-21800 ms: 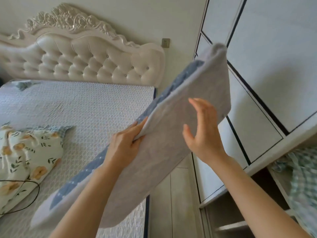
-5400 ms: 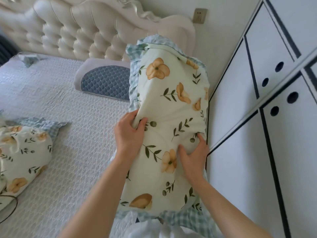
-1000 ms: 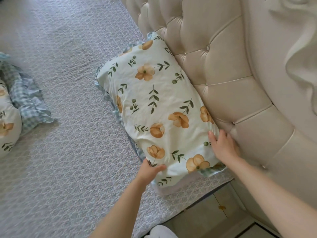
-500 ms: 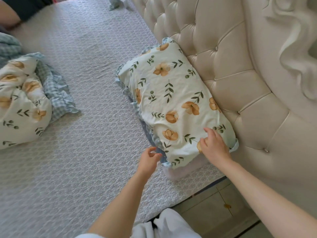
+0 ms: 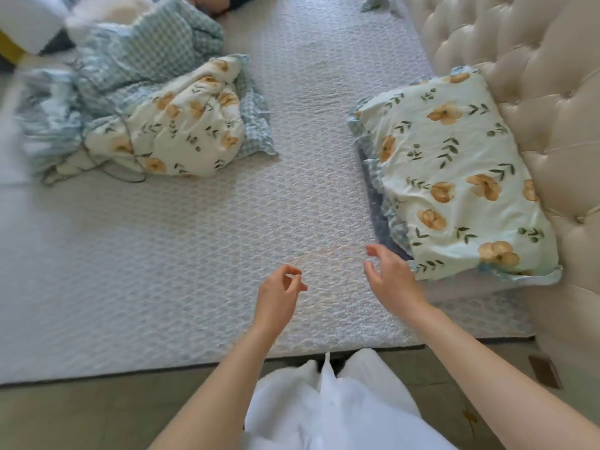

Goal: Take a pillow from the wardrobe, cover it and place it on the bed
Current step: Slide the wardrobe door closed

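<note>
The pillow wears a pale cover printed with orange flowers and green leaves, trimmed in blue check. It lies flat on the bed, pressed against the tufted cream headboard at the right. My right hand hovers just left of the pillow's near corner, fingers apart, holding nothing. My left hand hangs over the mattress further left, fingers loosely curled and empty. Neither hand touches the pillow.
A crumpled floral and blue-check quilt with a thin dark cable lies at the upper left. A small cloth sits at the bed's far end. Part of another person shows at the top edge. My white trousers stand at the bed's edge.
Both hands have let go of the pillow's near end and drawn back to the left over the mattress. The view has swung left, showing more of the bed and quilt.
</note>
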`<action>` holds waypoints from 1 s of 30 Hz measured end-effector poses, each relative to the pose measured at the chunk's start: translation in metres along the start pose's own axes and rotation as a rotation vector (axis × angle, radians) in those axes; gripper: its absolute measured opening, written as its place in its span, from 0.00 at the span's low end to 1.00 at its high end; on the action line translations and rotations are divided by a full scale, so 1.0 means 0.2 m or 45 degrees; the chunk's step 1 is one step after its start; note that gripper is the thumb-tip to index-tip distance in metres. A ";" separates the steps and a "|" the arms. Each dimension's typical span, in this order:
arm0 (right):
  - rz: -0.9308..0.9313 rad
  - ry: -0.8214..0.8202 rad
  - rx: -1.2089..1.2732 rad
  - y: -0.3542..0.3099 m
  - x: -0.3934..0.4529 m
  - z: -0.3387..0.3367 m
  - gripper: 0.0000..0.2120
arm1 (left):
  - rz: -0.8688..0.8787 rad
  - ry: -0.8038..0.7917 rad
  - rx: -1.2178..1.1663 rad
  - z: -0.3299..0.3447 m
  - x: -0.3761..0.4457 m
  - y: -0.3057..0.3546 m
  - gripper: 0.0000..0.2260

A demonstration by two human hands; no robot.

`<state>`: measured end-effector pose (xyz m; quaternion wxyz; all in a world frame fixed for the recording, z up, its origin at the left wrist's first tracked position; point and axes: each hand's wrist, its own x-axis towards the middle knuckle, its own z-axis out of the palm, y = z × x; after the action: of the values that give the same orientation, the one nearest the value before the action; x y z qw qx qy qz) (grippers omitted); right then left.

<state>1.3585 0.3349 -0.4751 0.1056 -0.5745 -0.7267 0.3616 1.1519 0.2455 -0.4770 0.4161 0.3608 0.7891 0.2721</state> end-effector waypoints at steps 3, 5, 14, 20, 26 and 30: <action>-0.149 -0.103 -0.037 -0.17 -0.02 0.13 0.17 | -0.053 0.128 0.017 -0.14 -0.14 -0.15 0.04; -0.240 -0.191 -0.066 -0.26 -0.03 0.20 0.17 | -0.112 0.209 0.002 -0.20 -0.24 -0.25 0.04; -0.697 -0.586 -0.218 -0.53 -0.12 0.35 0.17 | -0.436 0.701 -0.241 -0.19 -0.76 -0.43 0.08; -1.009 -0.827 -0.306 -0.65 -0.28 0.46 0.16 | -0.714 1.067 -0.404 -0.01 -1.16 -0.49 0.08; -1.201 -1.076 -0.278 -0.81 -0.59 0.64 0.14 | -0.972 1.319 -0.371 0.04 -1.56 -0.55 0.06; -1.328 -1.243 -0.231 -0.96 -0.83 0.79 0.11 | -1.097 1.556 -0.241 -0.07 -1.82 -0.61 0.05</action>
<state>1.1750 0.1055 -0.4203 -0.1205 0.0681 -0.8980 0.4177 1.2413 -0.1173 -0.3911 0.0031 -0.2322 0.9240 0.3038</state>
